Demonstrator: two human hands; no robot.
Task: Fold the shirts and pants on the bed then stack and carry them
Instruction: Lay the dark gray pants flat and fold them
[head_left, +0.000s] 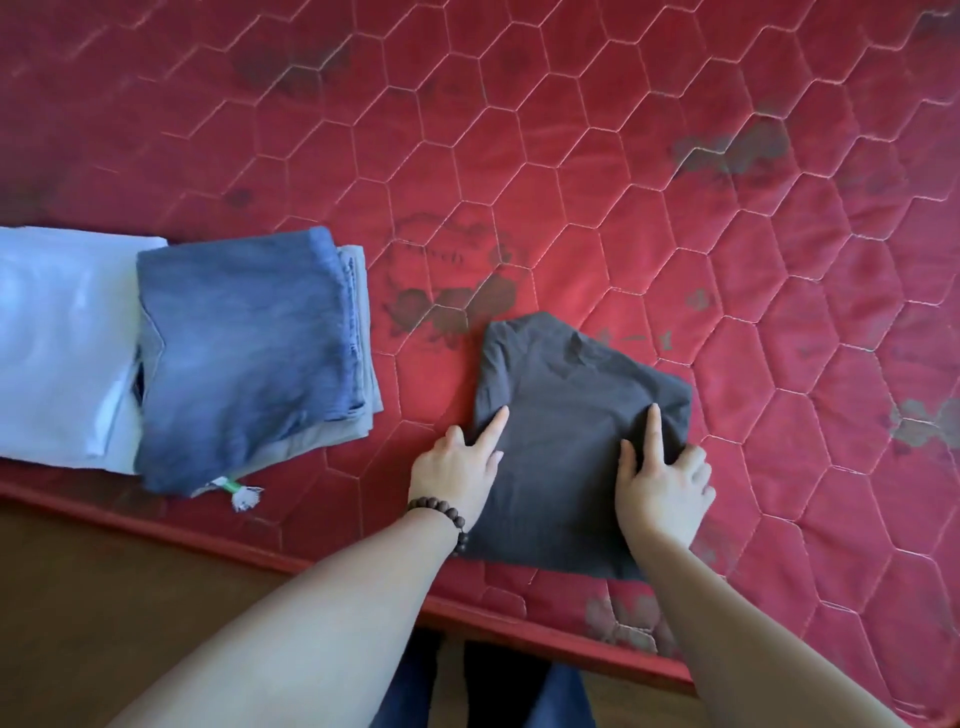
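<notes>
Red quilted mattress (623, 156) bears a folded grey shirt (566, 441), a white garment (57, 343).

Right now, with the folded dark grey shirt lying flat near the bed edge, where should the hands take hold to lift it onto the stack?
Probably by its left and right edges, hands sliding under from both sides. The dark grey shirt lies flat as a compact square; the left hand and right hand already rest at those edges, so it should stay folded.
</notes>
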